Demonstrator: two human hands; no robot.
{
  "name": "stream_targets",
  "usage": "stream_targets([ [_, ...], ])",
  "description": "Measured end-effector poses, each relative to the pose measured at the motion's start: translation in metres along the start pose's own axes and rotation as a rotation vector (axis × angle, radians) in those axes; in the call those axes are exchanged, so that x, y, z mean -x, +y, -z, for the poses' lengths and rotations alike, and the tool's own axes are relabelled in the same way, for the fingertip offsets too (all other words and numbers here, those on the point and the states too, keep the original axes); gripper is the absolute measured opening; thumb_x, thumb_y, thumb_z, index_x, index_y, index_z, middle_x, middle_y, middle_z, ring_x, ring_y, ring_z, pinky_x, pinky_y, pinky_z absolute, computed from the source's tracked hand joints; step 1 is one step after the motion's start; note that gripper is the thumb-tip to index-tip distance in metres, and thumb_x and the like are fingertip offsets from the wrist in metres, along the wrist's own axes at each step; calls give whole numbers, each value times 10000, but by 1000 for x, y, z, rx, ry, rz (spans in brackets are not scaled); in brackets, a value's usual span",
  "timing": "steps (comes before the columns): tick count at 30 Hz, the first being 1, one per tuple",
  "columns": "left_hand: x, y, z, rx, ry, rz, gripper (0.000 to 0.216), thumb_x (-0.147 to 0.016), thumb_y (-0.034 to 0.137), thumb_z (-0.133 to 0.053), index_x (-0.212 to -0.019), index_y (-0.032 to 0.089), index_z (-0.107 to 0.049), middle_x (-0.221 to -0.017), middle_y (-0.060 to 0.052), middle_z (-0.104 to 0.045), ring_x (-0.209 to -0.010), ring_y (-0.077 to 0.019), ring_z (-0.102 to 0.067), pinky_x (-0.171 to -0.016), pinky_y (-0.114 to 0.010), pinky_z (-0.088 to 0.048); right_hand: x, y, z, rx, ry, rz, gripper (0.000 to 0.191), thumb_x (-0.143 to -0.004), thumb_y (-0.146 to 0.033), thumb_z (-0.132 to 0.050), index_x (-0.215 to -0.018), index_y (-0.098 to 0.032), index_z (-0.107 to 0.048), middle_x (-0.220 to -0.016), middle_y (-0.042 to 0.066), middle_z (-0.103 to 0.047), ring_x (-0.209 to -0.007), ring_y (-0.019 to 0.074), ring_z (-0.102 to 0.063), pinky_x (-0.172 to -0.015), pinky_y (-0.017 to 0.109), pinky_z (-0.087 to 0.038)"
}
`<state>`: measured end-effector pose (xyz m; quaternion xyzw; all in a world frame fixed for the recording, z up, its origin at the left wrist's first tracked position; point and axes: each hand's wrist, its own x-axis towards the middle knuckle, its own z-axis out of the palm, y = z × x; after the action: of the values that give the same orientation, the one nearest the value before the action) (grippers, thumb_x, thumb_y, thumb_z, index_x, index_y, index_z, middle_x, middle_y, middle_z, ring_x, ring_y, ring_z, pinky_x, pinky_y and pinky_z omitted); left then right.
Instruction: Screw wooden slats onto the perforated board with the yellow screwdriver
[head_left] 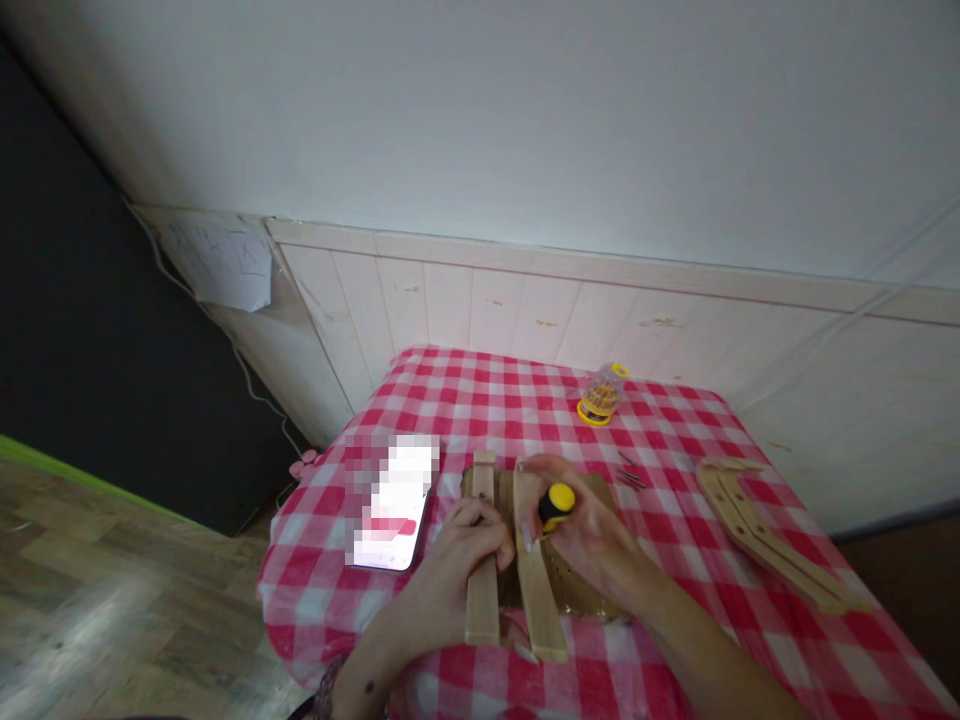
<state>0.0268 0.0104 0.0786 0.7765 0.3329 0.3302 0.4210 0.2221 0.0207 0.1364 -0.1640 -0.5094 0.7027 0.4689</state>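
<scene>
My left hand (474,545) is closed around a pale wooden slat (482,610), its fingers curled over the upper side. A second wooden slat (546,625) lies beside it on the right, slightly slanted. Both slats rest on a brown panel (577,590) with small dark marks. My right hand (581,530) is closed on a screwdriver (559,500) with a yellow and black handle, its end facing up toward me. Fingertips of this hand touch the right slat. The screwdriver's tip is hidden.
A lit phone (397,500) lies left of the panel on the red checked tablecloth (480,390). A clear bit case with a yellow base (600,395) stands at the back. Several screws (631,478) lie right of the panel, with curved wooden pieces (772,540) farther right.
</scene>
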Motion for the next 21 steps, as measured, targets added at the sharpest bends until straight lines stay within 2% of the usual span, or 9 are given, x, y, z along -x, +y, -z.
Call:
stream_targets([
  [2, 0, 1, 0, -3, -8, 3, 648, -720, 809, -780, -800, 229, -503, -1025, -55, -590, -1055, -306, -557, -918, -374, -448, -1, 0, -2, -44, 8, -44, 530, -963, -721, -561, -1131, -237, -697, -894, 41, -648, -815, 205, -615, -786, 355, -516],
  [4, -1, 2, 1, -8, -10, -4, 653, -720, 821, -768, -799, 230, -501, -1009, -52, -592, -1050, -308, -555, -917, -379, -445, -1, 0, -1, -44, 18, -68, 495, -995, -681, -533, -1052, -233, -735, -890, 52, -645, -838, 213, -613, -800, 358, -516],
  [8, -2, 4, 2, -29, -24, 1, 668, -715, 845, -754, -794, 231, -502, -982, -44, -587, -995, -290, -543, -868, -358, -429, 4, 1, 7, 134, 39, -33, 387, -984, -614, -623, -998, -246, -745, -886, 45, -627, -853, 212, -605, -834, 357, -505],
  [11, -2, 4, 2, -20, -15, -2, 687, -713, 870, -736, -796, 228, -505, -982, -47, -583, -988, -287, -548, -848, -347, -423, 6, -2, 12, 274, 49, 17, 343, -981, -592, -644, -1024, -265, -735, -1018, 66, -657, -1010, 236, -626, -978, 402, -476],
  [14, -2, 3, 1, -9, 5, -12, 717, -718, 912, -685, -798, 223, -507, -991, -53, -570, -963, -279, -556, -841, -350, -425, 6, -6, 11, 269, 48, 57, 259, -970, -537, -694, -1053, -292, -703, -1170, 64, -671, -1135, 230, -630, -1051, 414, -448],
  [16, -1, 2, 0, -16, 5, -14, 718, -716, 914, -684, -802, 222, -512, -1006, -57, -572, -961, -277, -557, -846, -354, -432, 5, -8, 9, 219, 31, 55, 221, -967, -487, -724, -1067, -300, -663, -1186, 53, -686, -1124, 211, -650, -1036, 409, -465],
  [21, -1, 1, 0, -43, -10, -7, 695, -716, 884, -716, -814, 223, -523, -1029, -59, -582, -1001, -289, -555, -888, -375, -456, 4, -7, 3, 92, -65, 12, 253, -992, -456, -711, -1096, -299, -542, -908, -5, -719, -831, 162, -693, -796, 335, -532],
])
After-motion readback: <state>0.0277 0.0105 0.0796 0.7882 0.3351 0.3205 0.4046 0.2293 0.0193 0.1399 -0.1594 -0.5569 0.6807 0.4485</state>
